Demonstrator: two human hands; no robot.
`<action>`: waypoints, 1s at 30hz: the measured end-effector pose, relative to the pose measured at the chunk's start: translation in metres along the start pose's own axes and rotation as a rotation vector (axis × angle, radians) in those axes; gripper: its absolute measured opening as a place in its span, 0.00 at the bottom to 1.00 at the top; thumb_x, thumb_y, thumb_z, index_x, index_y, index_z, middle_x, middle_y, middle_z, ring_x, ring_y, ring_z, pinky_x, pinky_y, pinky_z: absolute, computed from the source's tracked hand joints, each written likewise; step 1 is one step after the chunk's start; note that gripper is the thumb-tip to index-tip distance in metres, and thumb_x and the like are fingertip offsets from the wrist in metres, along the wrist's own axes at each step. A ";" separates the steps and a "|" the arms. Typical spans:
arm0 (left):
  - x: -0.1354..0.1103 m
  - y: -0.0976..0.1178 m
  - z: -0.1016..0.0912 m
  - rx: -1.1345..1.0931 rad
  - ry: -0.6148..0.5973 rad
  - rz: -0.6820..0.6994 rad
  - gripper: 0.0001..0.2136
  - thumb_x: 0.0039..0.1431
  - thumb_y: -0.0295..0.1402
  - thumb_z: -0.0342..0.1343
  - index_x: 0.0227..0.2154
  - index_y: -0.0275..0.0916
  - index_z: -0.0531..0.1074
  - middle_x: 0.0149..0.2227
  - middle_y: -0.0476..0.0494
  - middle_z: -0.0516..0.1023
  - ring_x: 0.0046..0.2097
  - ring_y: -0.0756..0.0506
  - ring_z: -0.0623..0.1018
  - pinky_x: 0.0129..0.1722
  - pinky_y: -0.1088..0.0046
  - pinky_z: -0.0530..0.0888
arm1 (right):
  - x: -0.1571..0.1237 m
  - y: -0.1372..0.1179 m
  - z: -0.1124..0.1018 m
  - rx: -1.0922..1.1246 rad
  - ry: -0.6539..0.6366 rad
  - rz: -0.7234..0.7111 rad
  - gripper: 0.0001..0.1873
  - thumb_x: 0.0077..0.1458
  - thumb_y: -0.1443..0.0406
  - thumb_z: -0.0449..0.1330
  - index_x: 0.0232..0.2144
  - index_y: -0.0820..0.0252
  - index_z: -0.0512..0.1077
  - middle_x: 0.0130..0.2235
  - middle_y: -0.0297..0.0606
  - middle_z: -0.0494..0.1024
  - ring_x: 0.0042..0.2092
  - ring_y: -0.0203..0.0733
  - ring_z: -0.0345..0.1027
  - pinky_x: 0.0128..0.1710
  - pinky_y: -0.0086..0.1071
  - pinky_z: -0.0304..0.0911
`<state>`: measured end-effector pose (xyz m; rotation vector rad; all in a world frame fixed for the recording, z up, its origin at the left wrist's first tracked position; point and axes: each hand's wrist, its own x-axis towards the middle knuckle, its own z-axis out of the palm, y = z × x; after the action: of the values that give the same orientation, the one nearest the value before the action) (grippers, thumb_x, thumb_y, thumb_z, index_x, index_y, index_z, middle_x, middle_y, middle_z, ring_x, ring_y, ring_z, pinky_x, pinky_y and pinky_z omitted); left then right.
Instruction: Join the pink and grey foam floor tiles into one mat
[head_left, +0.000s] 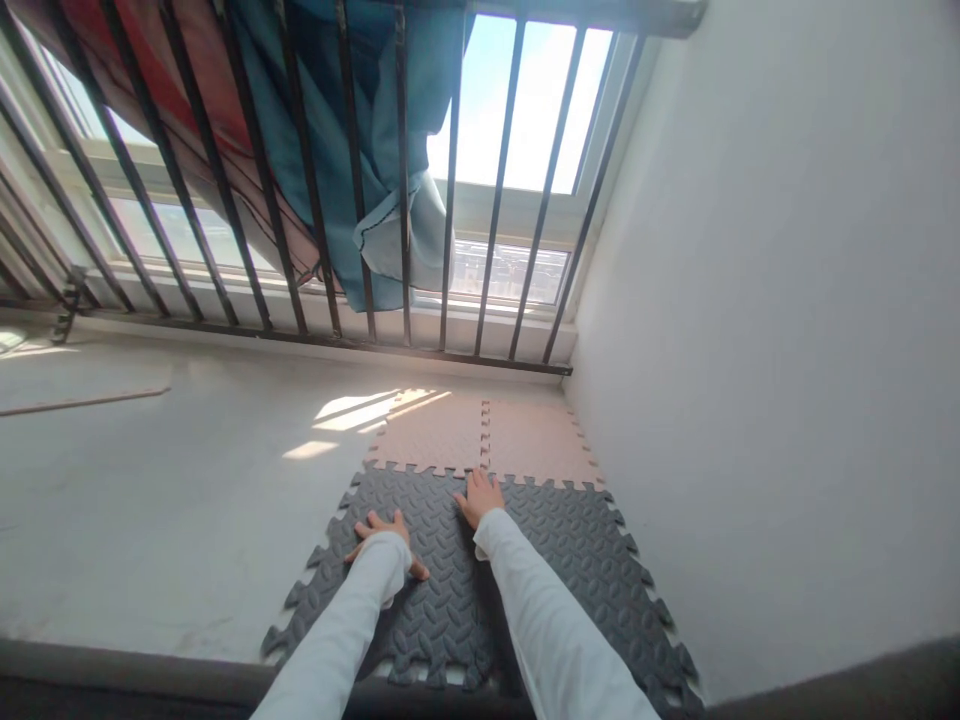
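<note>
Step in hand looks like pressing interlocking foam mats together on the floor (150, 530). Left hand (384, 532) is palm down, fingers spread, on the left black mat (442, 560); gripping nothing. Right hand (484, 497) is also open, fingers extended, lying near the far end of the line between that mat and the right black mat (570, 545), fingertips at the border with the pink mats (427, 435). Black pair is on the near side of the pink pair, between bare floor and the white wall (780, 330); railing (402, 120) beyond.

Next move, my judgement: push down along the joint between the black mats, teeth lined up, without shifting the pink row.

Hard to see: right sleeve (551, 610) covers much of the middle joint, so can't tell if it's locked. Palms' undersides hidden. Right black mat's near end is cut off by the frame. Left sleeve (337, 630) hides part of the left black mat.
</note>
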<state>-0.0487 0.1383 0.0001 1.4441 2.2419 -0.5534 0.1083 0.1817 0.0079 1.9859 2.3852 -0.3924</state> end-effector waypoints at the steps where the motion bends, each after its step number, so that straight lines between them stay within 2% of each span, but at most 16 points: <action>1: 0.001 0.001 0.000 -0.007 -0.009 -0.002 0.62 0.14 0.46 0.65 0.59 0.44 0.39 0.62 0.26 0.34 0.60 0.21 0.39 0.45 0.32 0.54 | 0.003 0.001 0.003 -0.005 0.015 0.002 0.30 0.57 0.56 0.40 0.57 0.69 0.52 0.60 0.47 0.50 0.61 0.44 0.39 0.58 0.44 0.35; 4: 0.004 0.001 0.001 -0.028 -0.026 -0.005 0.63 0.13 0.45 0.66 0.59 0.45 0.39 0.62 0.27 0.33 0.59 0.21 0.38 0.43 0.32 0.56 | 0.006 0.006 0.010 -0.007 0.047 -0.001 0.29 0.58 0.56 0.37 0.56 0.69 0.53 0.60 0.47 0.52 0.61 0.44 0.41 0.58 0.42 0.34; 7: 0.011 0.001 0.005 -0.071 0.013 0.027 0.65 0.08 0.44 0.66 0.59 0.41 0.43 0.61 0.22 0.36 0.58 0.18 0.39 0.41 0.31 0.56 | 0.006 0.007 0.010 -0.017 0.062 -0.008 0.29 0.58 0.57 0.36 0.55 0.68 0.55 0.59 0.46 0.54 0.60 0.43 0.44 0.58 0.42 0.34; 11: 0.017 -0.001 0.011 -0.109 0.075 0.064 0.64 0.05 0.45 0.65 0.58 0.39 0.48 0.61 0.21 0.40 0.58 0.17 0.41 0.41 0.31 0.56 | 0.016 0.007 -0.007 -0.070 0.066 -0.011 0.22 0.57 0.60 0.41 0.45 0.63 0.68 0.49 0.48 0.69 0.53 0.44 0.58 0.56 0.43 0.36; 13: 0.017 -0.002 0.011 -0.096 0.068 0.049 0.63 0.06 0.45 0.65 0.58 0.40 0.49 0.61 0.22 0.40 0.58 0.18 0.42 0.42 0.31 0.55 | 0.025 0.011 -0.018 -0.075 0.086 0.015 0.18 0.56 0.64 0.44 0.40 0.62 0.71 0.45 0.47 0.72 0.48 0.43 0.63 0.54 0.42 0.41; 16: 0.017 -0.003 0.010 -0.079 0.055 0.051 0.62 0.07 0.45 0.65 0.58 0.41 0.49 0.61 0.23 0.41 0.58 0.18 0.42 0.43 0.32 0.55 | 0.036 0.023 -0.028 -0.071 0.128 0.046 0.15 0.54 0.68 0.46 0.39 0.61 0.70 0.47 0.46 0.70 0.48 0.42 0.63 0.46 0.37 0.53; 20: 0.014 -0.004 0.009 -0.097 0.062 0.074 0.64 0.06 0.45 0.65 0.58 0.40 0.48 0.61 0.22 0.41 0.58 0.18 0.41 0.43 0.32 0.56 | 0.047 0.037 -0.027 -0.066 0.132 0.026 0.14 0.53 0.70 0.46 0.36 0.59 0.70 0.43 0.43 0.73 0.44 0.40 0.65 0.38 0.31 0.56; 25: 0.004 -0.004 0.001 -0.082 0.014 0.033 0.65 0.07 0.44 0.66 0.59 0.42 0.44 0.62 0.24 0.37 0.59 0.19 0.39 0.41 0.32 0.58 | 0.054 0.042 -0.018 -0.073 0.156 0.006 0.14 0.53 0.72 0.46 0.38 0.61 0.69 0.40 0.44 0.73 0.43 0.39 0.65 0.37 0.29 0.56; 30: -0.004 -0.002 -0.006 -0.055 -0.002 0.021 0.64 0.10 0.45 0.66 0.59 0.43 0.42 0.62 0.25 0.37 0.59 0.19 0.40 0.41 0.33 0.59 | 0.051 0.045 -0.014 -0.075 0.191 -0.029 0.14 0.55 0.71 0.45 0.39 0.60 0.68 0.43 0.42 0.71 0.46 0.37 0.61 0.40 0.27 0.55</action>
<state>-0.0502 0.1378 0.0070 1.4369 2.2205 -0.4826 0.1445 0.2409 0.0047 2.0431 2.4993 -0.1149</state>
